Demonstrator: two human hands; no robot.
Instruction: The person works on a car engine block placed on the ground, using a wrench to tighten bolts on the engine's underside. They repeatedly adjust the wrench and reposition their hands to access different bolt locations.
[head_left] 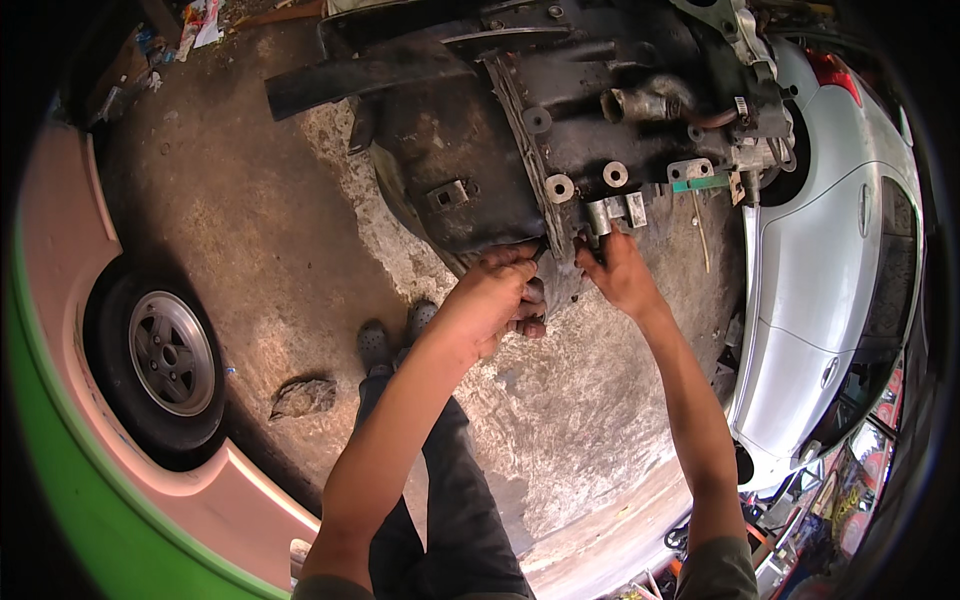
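A large, dark, greasy engine-like assembly (490, 160) takes up the top middle, with a ridged flange (525, 145) running down across it. My left hand (505, 300) is at the lower edge of the dark rounded housing, left of the flange's end. Its fingers are curled and pressed together, and what they hold is hidden. Just right of the flange, my right hand (625, 275) reaches up beneath a silver cylindrical fitting (600, 217). The thumb and fingers there bend round something small and dark that I cannot make out. Two round metal bosses (615, 174) show above this hand.
On the right stands a silver car (810, 290). A green and pinkish vehicle body with a wheel (170, 350) is on the left. A dark rag-like lump (303, 398) lies on the stained concrete floor (250, 200). A pipe stub (640, 105) sticks out of the assembly.
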